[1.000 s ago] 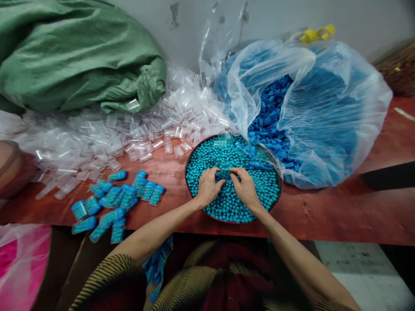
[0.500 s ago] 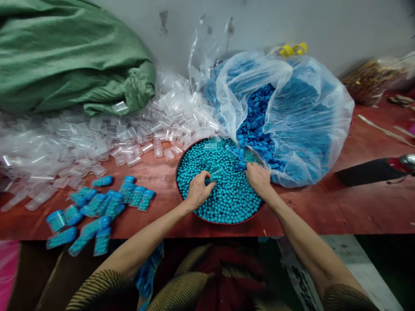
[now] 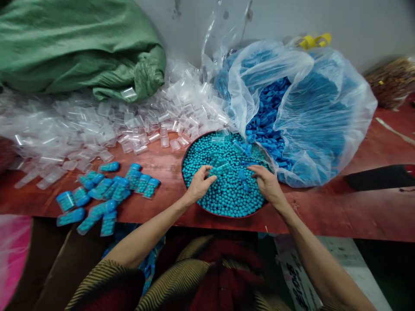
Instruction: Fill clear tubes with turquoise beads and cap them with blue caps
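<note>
A round tray (image 3: pixel 207 212) full of turquoise beads (image 3: pixel 233 198) sits before me on the red table. My left hand (image 3: pixel 201 183), over the left part of the beads, pinches a small clear plastic tube (image 3: pixel 222 166). Its contents are hard to tell from the beads behind it. My right hand (image 3: pixel 267 183) is above the tray's right side, fingertips closed on a blue cap (image 3: pixel 245 164). A couple of loose blue caps (image 3: pixel 243 175) show just below those fingertips, against the beads. Another clear tube (image 3: pixel 239 147) lies on the beads toward the back.
Bead-filled tubes with blue caps (image 3: pixel 103 188) lie at the left near the table edge. Clear tubes (image 3: pixel 142 116) are heaped behind, beside a green sack (image 3: pixel 81 47). An open plastic bag (image 3: pixel 327 116) of blue caps touches the tray. A black bottle (image 3: pixel 379 177) lies at right.
My right hand has drawn back slightly from the bag side, and loose blue caps now show beneath its fingertips. My left hand still holds the tube. The whole view has shifted.
</note>
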### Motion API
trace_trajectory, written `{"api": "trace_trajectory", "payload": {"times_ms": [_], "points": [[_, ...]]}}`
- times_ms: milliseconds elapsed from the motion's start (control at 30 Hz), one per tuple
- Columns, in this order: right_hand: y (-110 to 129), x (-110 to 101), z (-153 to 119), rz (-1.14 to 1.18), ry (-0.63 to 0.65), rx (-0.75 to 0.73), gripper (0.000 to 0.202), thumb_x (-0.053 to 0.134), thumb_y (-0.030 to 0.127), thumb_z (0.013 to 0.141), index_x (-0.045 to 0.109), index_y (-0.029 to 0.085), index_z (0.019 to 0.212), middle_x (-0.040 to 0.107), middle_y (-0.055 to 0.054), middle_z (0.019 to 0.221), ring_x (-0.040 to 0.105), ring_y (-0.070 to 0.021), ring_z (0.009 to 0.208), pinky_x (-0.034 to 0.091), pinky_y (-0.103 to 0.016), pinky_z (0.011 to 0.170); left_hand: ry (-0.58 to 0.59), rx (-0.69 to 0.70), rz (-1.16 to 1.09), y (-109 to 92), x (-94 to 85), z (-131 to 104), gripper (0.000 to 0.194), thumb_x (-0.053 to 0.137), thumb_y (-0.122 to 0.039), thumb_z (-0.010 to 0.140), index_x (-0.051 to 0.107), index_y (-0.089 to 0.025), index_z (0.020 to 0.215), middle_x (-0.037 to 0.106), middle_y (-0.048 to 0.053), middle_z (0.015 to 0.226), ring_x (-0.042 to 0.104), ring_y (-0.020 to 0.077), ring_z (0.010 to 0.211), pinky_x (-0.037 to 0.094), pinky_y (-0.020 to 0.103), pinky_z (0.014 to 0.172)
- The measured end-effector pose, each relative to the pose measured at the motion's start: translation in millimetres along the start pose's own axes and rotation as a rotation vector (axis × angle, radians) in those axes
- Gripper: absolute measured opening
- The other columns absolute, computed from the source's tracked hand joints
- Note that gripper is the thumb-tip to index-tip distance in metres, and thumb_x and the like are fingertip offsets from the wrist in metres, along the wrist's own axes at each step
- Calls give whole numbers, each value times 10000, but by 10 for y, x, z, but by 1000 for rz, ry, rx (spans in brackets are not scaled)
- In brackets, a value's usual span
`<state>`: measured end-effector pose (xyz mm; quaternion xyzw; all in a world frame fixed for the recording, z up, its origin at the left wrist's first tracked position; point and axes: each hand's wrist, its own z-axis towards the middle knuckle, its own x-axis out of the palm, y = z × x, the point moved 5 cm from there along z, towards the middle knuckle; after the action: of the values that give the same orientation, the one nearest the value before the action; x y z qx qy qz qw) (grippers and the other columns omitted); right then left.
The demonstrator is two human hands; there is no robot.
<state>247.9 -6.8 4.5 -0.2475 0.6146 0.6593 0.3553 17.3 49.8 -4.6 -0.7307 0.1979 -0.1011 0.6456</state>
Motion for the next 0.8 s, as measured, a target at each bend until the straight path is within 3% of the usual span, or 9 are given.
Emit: {"api": "trace_trajectory", "payload": {"times_ms": [67, 133, 233, 333, 433, 533, 633, 700, 800], "points": [[18, -20, 42, -152, -9, 194, 326, 398, 303, 870, 627, 204, 1079, 693, -100, 998, 655, -242, 873, 494, -394, 778, -2, -15, -18, 1, 1, 13, 209, 559, -257, 724, 529, -187, 918, 566, -39, 735, 509, 95, 633, 404, 213, 591], [103, 73, 75, -359, 91, 308, 352, 472, 428, 861, 603, 185, 1079, 707, -119, 910, 658, -281, 853, 483, -387, 728, -3, -51, -32, 4, 4, 19, 191, 566, -255, 720, 533, -180, 893, 582, -40, 721, 523, 89, 604, 406, 204, 553], [234, 272, 104, -529, 224, 266, 314, 493, 371, 873, 565, 157, 1092, 696, -165, 958, 656, -301, 900, 463, -357, 701, 55, -152, -83, 34, 36, 12, 219, 571, -288, 731, 503, -175, 906, 602, -45, 679, 507, 68, 490, 367, 184, 457], [190, 332, 114, -509, 273, 234, 270, 486, 266, 876, 546, 149, 1112, 691, -174, 960, 652, -290, 922, 448, -341, 713, 88, -226, -127, 68, 41, 7, 267, 578, -328, 743, 494, -167, 939, 621, -34, 658, 487, 53, 421, 292, 163, 385], [120, 202, 152, -327, 176, 278, 295, 520, 222, 835, 531, 128, 1114, 687, -155, 892, 651, -276, 850, 447, -346, 701, 92, -244, -127, 88, 17, 21, 265, 584, -342, 746, 515, -166, 931, 604, -39, 623, 486, 50, 410, 269, 155, 367], [275, 136, 213, 188, 73, 253, 262, 552, 298, 799, 542, 167, 1026, 652, -42, 724, 611, -191, 630, 449, -296, 564, 134, -232, -111, 78, 18, 32, 268, 589, -325, 738, 523, -174, 949, 591, -49, 632, 492, 50, 425, 280, 148, 373], [599, 299, 258, 720, 202, 208, 301, 573, 411, 762, 555, 200, 976, 557, 58, 570, 488, -110, 431, 390, -238, 412, 153, -185, -131, 39, 25, 25, 279, 597, -299, 717, 521, -183, 960, 595, -45, 712, 506, 51, 482, 315, 146, 402], [766, 435, 270, 828, 299, 211, 331, 576, 428, 748, 570, 194, 982, 508, 84, 518, 429, -90, 372, 355, -224, 365, 148, -116, -122, -1, 24, 9, 259, 603, -268, 702, 530, -184, 935, 586, -43, 760, 501, 54, 534, 363, 154, 449], [850, 554, 271, 733, 355, 198, 335, 533, 401, 772, 586, 195, 1032, 458, 101, 472, 394, -91, 340, 337, -225, 347, 145, -15, -88, -41, 27, -27, 211, 595, -237, 700, 540, -174, 894, 558, -40, 783, 475, 56, 571, 407, 174, 514]]}}
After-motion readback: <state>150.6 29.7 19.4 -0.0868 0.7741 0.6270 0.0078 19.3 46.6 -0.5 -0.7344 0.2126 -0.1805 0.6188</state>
